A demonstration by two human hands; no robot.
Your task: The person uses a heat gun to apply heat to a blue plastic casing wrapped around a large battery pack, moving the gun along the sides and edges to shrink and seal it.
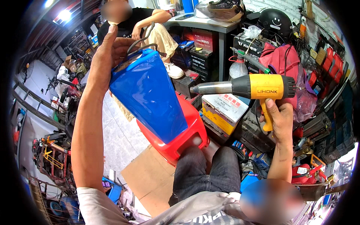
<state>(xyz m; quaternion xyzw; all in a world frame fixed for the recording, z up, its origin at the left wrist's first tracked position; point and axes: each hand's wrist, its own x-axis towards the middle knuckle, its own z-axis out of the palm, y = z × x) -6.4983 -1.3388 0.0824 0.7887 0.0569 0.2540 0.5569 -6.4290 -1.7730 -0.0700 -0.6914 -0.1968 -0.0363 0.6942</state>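
My left hand (110,48) holds the upper end of a blue shrink-wrapped battery pack (150,97), thumb raised and the other fingers partly hidden behind it. The pack hangs tilted over a red plastic stool (197,125). Grey cables (138,42) come out at its top, where the film's edge is loose. In my right hand (279,116) is a yellow and black heat gun (245,87), gripped by its handle. Its metal nozzle points left toward the pack, some distance from the film.
Flat cardboard (153,180) lies before my knees. Behind the stool sits another person (159,37). A white and yellow box (225,112), a spray bottle (238,69) and a red bag (279,60) crowd the right. A grey table (202,23) stands at the back, a black helmet (275,20) nearby.
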